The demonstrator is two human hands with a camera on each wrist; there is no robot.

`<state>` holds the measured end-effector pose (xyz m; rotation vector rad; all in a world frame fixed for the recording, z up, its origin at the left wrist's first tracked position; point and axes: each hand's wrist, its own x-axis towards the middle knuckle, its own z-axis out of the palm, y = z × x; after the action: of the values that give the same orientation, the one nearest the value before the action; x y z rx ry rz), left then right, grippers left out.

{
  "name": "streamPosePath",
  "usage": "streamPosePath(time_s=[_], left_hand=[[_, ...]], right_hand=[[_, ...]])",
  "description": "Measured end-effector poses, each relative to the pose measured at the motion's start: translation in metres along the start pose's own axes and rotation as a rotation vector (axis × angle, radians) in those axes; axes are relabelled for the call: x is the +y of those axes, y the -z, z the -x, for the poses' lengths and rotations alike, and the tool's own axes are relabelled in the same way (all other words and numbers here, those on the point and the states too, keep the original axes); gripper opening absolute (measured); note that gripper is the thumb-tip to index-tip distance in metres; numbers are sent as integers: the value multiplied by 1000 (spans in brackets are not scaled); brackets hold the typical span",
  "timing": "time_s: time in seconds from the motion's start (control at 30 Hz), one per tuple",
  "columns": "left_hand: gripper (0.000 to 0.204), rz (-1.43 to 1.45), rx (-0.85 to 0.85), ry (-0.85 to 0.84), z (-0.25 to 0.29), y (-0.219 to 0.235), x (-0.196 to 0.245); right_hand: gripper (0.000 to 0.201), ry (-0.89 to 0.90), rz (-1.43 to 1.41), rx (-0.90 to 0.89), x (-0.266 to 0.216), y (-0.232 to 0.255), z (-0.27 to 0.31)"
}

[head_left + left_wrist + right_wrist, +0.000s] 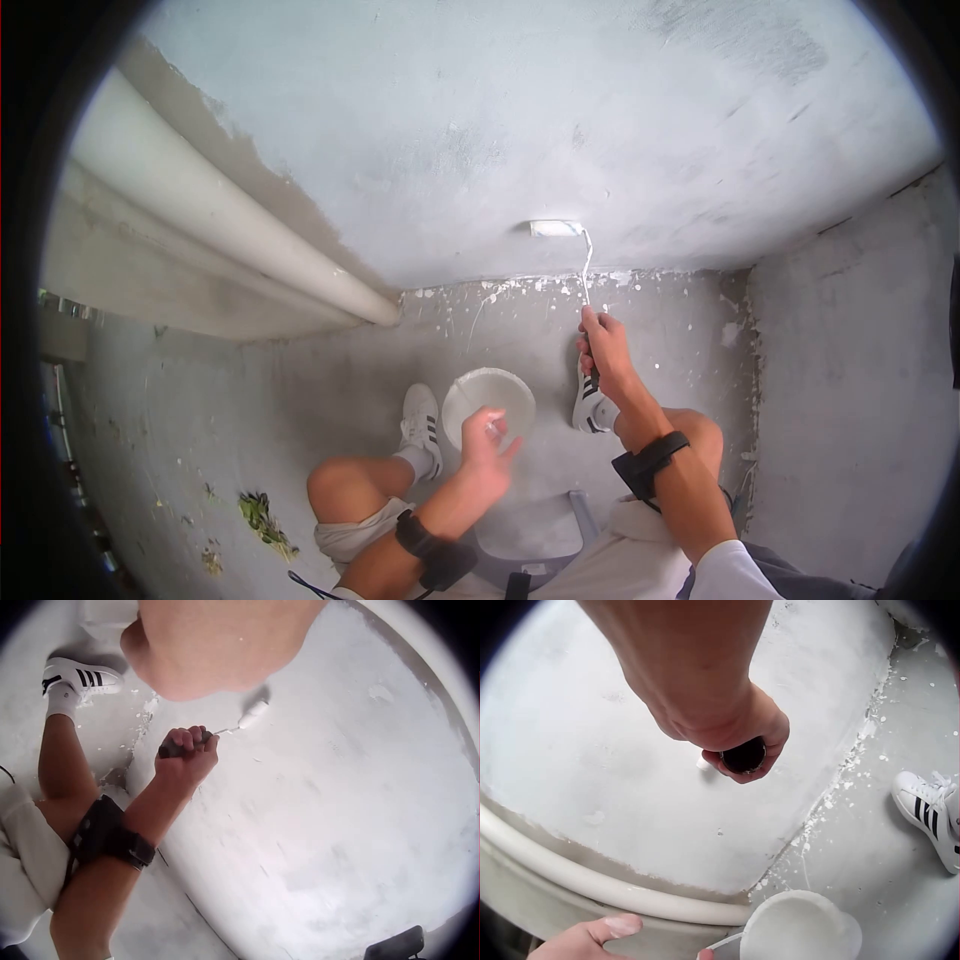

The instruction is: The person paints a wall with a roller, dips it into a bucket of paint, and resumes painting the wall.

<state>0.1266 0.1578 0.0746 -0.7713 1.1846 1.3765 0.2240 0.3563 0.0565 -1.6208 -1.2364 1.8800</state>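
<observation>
My right hand [604, 345] grips the dark handle [174, 748] of a paint roller, its fingers wrapped round it. The roller's white sleeve [556, 228] lies level at the lower part of the pale wall [400, 130], on a bent wire frame [587, 262] spattered with white. My left hand [485, 455] hangs over the near side of a white bucket [455, 400], fingers loosely bent and thumb held out. A pale strip like a bucket handle [726, 941] passes close to a fingertip of that hand in the right wrist view. Most of the left fingers are out of frame there.
Thick white pipes [240, 225] run along the left. White paint spots [510, 288] dot the floor at the wall's foot. Striped shoes [420, 425] flank the bucket. A grey stool [585, 520] is between the legs, and leaves [262, 522] lie on the floor at left.
</observation>
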Motion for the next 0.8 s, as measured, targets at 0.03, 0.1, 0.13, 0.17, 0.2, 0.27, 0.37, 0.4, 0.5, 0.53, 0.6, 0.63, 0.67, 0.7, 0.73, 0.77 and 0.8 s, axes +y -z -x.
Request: streamPosePath(time_s=[0.03, 0.1, 0.13, 0.17, 0.2, 0.27, 0.37, 0.4, 0.5, 0.53, 0.6, 0.63, 0.67, 0.7, 0.73, 0.77, 0.8], left_hand=[[19, -2, -13, 6, 5, -2, 1], [20, -4, -47, 3, 14, -7, 6], [20, -4, -62, 2, 18, -8, 8], [20, -1, -85, 1, 21, -10, 9], [20, 5, -106, -1, 24, -12, 8], [21, 12, -126, -5, 31, -19, 7], [23, 36, -126, 27, 44, -30, 12], [23, 52, -120, 23, 43, -32, 13], [22, 80, -92, 5, 43, -37, 15], [21, 81, -78, 0, 43, -41, 14], [20, 77, -78, -7, 40, -41, 12], [20, 74, -90, -11, 37, -40, 9], [19, 66, -103, -17, 36, -40, 7], [19, 64, -107, -14, 35, -41, 7], [19, 60, -111, -12, 36, -42, 7], [19, 57, -114, -11, 38, -42, 6], [18, 65, -105, -25, 39, -42, 5]], right_hand=[[38, 14, 4, 4, -3, 0, 3], [38, 41, 11, 15, -7, 0, 4], [38, 50, 15, 21, -8, 0, 3], [38, 59, 18, 26, -8, 0, 3], [37, 66, 23, 39, -9, -2, 3], [34, 82, 35, 62, -10, -4, 5], [36, 148, -18, 29, -15, 0, 12], [36, 189, -30, 25, -15, 0, 12], [34, 337, -77, 13, -19, -2, 14], [34, 383, -78, 3, -24, -2, 14], [34, 473, -80, -4, -36, 1, 15], [34, 493, -71, -12, -40, 2, 16], [34, 477, -56, -11, -45, 0, 19], [33, 460, -45, -8, -48, -2, 22], [33, 443, -38, -4, -49, -3, 23], [34, 409, -43, -18, -45, -2, 21], [34, 391, -41, -13, -41, -2, 20]])
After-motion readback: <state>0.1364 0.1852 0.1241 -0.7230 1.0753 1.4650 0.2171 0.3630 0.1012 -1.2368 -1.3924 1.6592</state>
